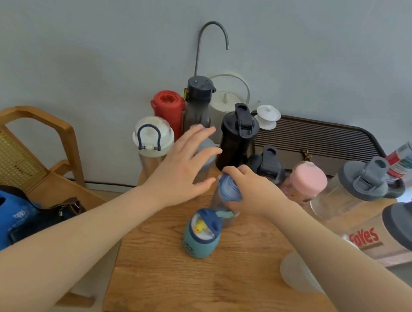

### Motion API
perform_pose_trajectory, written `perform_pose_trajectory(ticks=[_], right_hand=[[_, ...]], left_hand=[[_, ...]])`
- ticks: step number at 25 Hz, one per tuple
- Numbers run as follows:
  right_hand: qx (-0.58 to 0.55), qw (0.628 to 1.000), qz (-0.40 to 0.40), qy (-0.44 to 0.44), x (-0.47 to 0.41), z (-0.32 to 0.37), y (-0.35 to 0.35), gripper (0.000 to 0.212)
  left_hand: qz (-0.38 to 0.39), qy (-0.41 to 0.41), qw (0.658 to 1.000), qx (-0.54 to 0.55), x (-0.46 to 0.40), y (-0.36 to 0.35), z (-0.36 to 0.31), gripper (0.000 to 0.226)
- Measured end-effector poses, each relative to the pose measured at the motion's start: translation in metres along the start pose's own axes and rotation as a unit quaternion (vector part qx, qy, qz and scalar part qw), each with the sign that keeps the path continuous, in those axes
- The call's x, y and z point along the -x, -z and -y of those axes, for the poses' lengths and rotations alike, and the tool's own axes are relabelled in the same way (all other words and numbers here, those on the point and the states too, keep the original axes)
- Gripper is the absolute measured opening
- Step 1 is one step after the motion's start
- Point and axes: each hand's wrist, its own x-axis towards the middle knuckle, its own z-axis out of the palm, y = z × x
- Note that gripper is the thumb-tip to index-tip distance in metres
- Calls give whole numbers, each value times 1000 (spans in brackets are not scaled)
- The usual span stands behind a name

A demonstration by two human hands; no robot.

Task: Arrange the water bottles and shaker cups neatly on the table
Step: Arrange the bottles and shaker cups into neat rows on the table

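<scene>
The clear bottle with the blue flip lid (229, 193) stands near the middle of the wooden table (221, 288), gripped around its lid by the right hand (252, 190), fingers closed. Crowding is the risk: moved carelessly, it could tip the small teal duck bottle (201, 233) just in front, or the black shaker cup (237, 139) behind. The left hand (188, 158) hovers spread open, empty, over a grey-lidded bottle (206, 153).

Right hand (250, 188) around blue-lidded bottle (229, 189), left hand (186, 158) spread, perhaps touching grey lid (206, 153).
</scene>
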Motion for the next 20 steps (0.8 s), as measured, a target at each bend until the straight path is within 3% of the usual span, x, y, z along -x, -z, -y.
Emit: perform_pose_trajectory(ticks=[5,11,15,20], right_hand=[[55,998,-12,-34,24,-17,-3,72],[72,995,32,-58,59,-35,-3,73],[97,992,22,-81,69,-44,-9,70],[81,991,-8,-110,75,-57,-12,69]], left_hand=[[5,33,999,-15,6,-6,-1,43],[143,49,984,98,-4,-26,-27,45],[175,93,975,96,-63,-52,-49,64],[284,164,943,56,-106,-97,-60,98]])
